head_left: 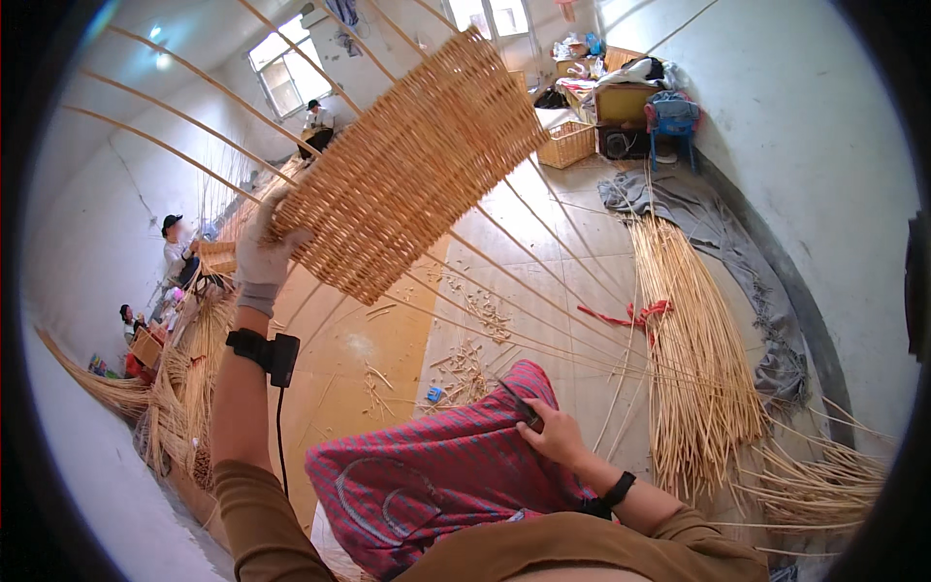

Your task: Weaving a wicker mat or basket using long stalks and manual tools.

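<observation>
My left hand (269, 238), in a pale glove, grips the lower left end of a woven wicker panel (417, 160) and holds it up at a slant. Long bare rods (189, 73) stick out from both long sides of the panel. My right hand (555, 432) is bare and rests by my knee, closed around a small dark knife (521, 402) whose thin tip points up and left. Its handle is mostly hidden by the fingers. A red and grey striped cloth (436, 466) covers my lap beneath it.
A big bundle of rods (693, 359) with a red tie (630, 315) lies on the right. Cut scraps (465, 369) litter the floor. Several people sit along the left and back, one beside rod bundles (199, 369). A wicker basket (567, 145) stands near a blue chair (672, 116).
</observation>
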{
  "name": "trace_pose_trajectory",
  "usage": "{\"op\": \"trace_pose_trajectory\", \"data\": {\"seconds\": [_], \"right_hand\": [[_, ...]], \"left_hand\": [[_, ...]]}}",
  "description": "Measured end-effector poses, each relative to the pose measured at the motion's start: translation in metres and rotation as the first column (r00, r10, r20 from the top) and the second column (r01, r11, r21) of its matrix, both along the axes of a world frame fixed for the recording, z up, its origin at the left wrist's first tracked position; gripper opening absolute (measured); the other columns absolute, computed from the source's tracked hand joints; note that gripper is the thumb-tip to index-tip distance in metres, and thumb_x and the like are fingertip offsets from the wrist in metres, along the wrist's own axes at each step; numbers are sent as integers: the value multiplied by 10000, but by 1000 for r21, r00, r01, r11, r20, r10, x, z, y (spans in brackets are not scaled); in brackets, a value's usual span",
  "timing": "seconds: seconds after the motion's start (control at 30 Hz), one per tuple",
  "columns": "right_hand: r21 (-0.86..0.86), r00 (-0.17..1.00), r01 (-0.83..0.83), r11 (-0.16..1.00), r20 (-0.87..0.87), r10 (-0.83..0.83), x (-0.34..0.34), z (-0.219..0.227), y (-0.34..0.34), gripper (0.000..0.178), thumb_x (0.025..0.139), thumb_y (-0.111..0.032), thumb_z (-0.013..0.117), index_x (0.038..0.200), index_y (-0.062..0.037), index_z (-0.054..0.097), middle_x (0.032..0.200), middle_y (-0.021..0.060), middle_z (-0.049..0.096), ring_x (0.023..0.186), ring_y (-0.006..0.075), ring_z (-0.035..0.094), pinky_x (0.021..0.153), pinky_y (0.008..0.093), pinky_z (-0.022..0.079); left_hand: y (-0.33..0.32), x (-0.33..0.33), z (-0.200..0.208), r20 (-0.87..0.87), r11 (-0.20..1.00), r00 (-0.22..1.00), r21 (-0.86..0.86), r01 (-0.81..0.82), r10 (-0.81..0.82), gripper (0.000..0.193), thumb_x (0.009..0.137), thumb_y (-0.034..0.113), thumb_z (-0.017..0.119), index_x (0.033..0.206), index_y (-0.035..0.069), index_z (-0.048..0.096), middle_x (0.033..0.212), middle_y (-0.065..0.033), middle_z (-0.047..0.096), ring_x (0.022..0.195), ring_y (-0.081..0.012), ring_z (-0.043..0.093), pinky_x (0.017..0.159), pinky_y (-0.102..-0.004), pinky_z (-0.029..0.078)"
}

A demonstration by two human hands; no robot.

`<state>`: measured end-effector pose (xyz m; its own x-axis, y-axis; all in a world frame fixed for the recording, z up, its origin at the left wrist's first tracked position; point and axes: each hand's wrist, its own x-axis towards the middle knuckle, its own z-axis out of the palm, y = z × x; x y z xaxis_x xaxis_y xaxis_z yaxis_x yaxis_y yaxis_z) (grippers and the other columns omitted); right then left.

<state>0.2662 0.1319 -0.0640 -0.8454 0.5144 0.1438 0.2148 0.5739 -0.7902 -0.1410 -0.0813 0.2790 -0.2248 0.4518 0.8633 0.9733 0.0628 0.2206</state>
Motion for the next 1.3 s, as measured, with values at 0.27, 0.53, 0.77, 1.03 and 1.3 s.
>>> {"op": "trace_pose_trajectory", "data": {"seconds": [0.27, 0.53, 0.77, 1.03, 1.3], "right_hand": [[224, 942, 301, 927, 81, -326, 11, 20, -3, 422, 884, -431, 696, 1235, -206, 633, 841, 147, 749, 804, 413, 727, 733, 554, 570], [348, 822, 539, 767, -19, -569, 53, 33, 33, 260, 904, -351, 675, 986, -105, 662, 760, 157, 717, 745, 408, 710, 672, 537, 542], [109, 885, 465, 878, -64, -461, 44, 98, 97, 258, 945, -285, 742, 986, -48, 649, 739, 105, 696, 687, 251, 719, 636, 381, 534], [57, 747, -565, 823, 458, 482, 62, 102, -59, 465, 917, -479, 717, 1286, -201, 665, 1076, 110, 700, 997, 320, 669, 877, 465, 537], [-490, 970, 240, 838, 83, -229, 167, -29, -1, 258, 1000, -251, 659, 1188, -86, 723, 1089, 96, 740, 986, 263, 694, 900, 381, 542]], "left_hand": [[-98, 32, -56, 83, 843, 922, -444, -305, 378, 638, 775, 235, 906, 1330, 102, 621, 997, -144, 755, 915, -253, 739, 791, -393, 570], [-229, 34, -125, 419, 954, 889, -294, -58, 183, 619, 795, 63, 864, 1359, 96, 611, 965, -135, 752, 909, -184, 733, 772, -332, 589], [-220, 42, -120, 519, 925, 821, -379, -32, 240, 667, 827, -14, 805, 1427, 76, 528, 998, -138, 751, 919, -168, 730, 778, -326, 595], [-234, 69, -125, 368, 752, 714, -567, -335, 596, 691, 790, -18, 800, 1424, 39, 532, 1234, -146, 704, 1105, -224, 688, 928, -370, 554], [-211, 66, -175, 108, 493, 572, -650, -578, 813, 643, 942, 91, 755, 1507, 9, 459, 1415, -179, 604, 1259, -307, 589, 1072, -397, 486]]}}
